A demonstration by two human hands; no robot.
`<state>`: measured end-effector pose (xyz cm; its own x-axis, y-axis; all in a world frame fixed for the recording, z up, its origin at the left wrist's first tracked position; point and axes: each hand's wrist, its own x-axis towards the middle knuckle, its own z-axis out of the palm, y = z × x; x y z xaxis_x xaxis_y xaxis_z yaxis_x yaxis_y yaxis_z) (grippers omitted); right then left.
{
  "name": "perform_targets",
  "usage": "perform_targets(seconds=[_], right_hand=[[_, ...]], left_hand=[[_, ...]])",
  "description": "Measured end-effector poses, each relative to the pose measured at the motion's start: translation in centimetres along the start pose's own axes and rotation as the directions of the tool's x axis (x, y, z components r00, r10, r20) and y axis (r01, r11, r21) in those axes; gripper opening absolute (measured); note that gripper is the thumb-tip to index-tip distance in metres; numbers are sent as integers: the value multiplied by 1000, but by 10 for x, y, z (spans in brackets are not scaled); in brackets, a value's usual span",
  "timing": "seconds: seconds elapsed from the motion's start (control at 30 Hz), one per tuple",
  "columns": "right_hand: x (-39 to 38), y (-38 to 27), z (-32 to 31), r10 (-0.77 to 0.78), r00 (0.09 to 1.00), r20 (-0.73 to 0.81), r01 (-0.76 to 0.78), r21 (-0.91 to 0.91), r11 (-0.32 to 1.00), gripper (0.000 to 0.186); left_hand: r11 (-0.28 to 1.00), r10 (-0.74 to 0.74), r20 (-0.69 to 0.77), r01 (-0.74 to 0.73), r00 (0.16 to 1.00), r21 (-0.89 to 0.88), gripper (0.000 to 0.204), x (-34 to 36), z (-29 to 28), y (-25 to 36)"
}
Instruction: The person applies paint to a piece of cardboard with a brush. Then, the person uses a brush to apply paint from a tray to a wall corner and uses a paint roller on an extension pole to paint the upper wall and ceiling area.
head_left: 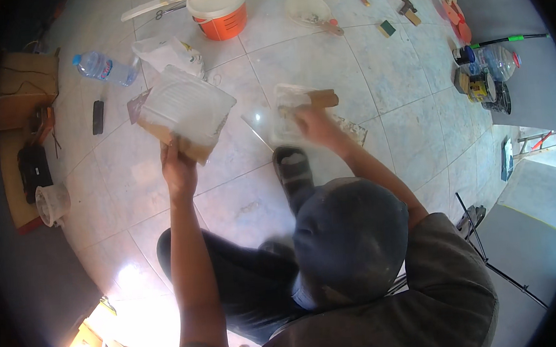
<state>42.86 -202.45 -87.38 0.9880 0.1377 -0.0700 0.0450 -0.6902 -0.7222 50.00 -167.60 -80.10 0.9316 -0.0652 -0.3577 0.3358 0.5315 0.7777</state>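
White paste spreads thickly over a flat board (190, 112) with a brown edge, which the left hand (179, 167) holds from its near side, fingers wrapped on that edge and the board tilted. Across from it, the right hand (315, 127) bends inward with its fingers curled at a white-smeared flat piece (284, 97); blur hides how firmly they close, so I cannot tell whether they grip it. Just beyond those fingers lies a brown block (324, 98), and a speckled edge (354, 131) shows to the right of the wrist. Between the hands and nearer the body is a dark shoe (292, 163) on the pale tiled floor (241, 205).

Past the left hand, a crumpled white bag (176, 57) sits just behind the board, with a clear plastic bottle (104, 68) lying to its left and a slim black object (98, 117) left of the hand. Farther out, beyond the space between both hands, stands an orange bucket (224, 26) with a white lid. Beyond the right hand come a pale bowl (307, 9), a green sponge (386, 28) and a hammer (406, 4). Well to that hand's right, small containers (480, 86) cluster beside a large clear bottle (501, 61).
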Motion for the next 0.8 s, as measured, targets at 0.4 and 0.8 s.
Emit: perform_targets(seconds=[0.4,0.8], right_hand=[[14,5,-16,136,989,56,-140,88,986,19],[38,16,-36,169,938,302,-182,14,983,21]], left_hand=[[1000,-10,58,8,998,28,43,10,-12,-6],[995,-21,73,14,997,94,50,13,-17,-9]])
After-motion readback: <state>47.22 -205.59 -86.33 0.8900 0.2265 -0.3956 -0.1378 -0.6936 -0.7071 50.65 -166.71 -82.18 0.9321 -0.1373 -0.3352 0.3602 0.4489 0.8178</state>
